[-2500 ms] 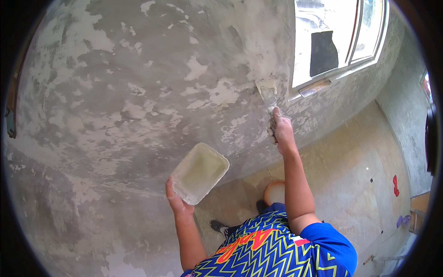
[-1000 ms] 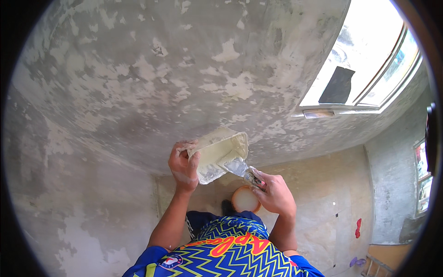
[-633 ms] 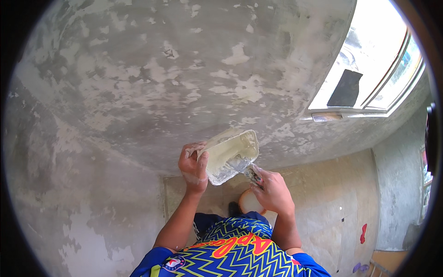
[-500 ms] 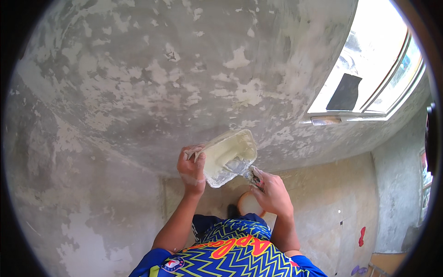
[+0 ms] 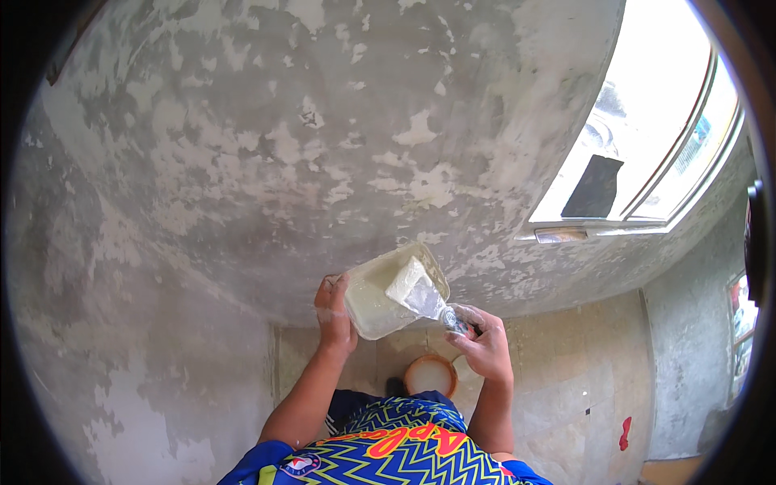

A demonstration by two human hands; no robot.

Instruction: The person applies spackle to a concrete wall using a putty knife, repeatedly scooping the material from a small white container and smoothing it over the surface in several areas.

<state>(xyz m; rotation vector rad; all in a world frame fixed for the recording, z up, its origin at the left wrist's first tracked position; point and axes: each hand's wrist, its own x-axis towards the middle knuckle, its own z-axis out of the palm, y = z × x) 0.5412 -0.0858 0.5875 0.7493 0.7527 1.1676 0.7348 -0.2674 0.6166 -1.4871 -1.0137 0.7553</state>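
Observation:
My left hand (image 5: 334, 312) grips the left side of a pale rectangular plastic tub (image 5: 373, 322), fingers wrapped around its rim. Whitish residue coats the tub's inside. In my right hand (image 5: 485, 339) is the handle of a putty knife (image 5: 423, 299). Its flat blade is over the tub's right part, with a thick load of white putty (image 5: 408, 276) along the far edge. Dried white smears mark both hands.
A grey wall (image 5: 267, 145) with patchy white plaster rises ahead. At the right is a bright window (image 5: 647, 105) with a dark sheet (image 5: 593, 187) and a block (image 5: 560, 235) on its sill. An orange-rimmed bucket (image 5: 431, 376) stands on the floor by my feet.
The putty knife has come up from inside the tub, and white putty now shows on its blade. The tub sits slightly lower in view, and more of the bucket is visible.

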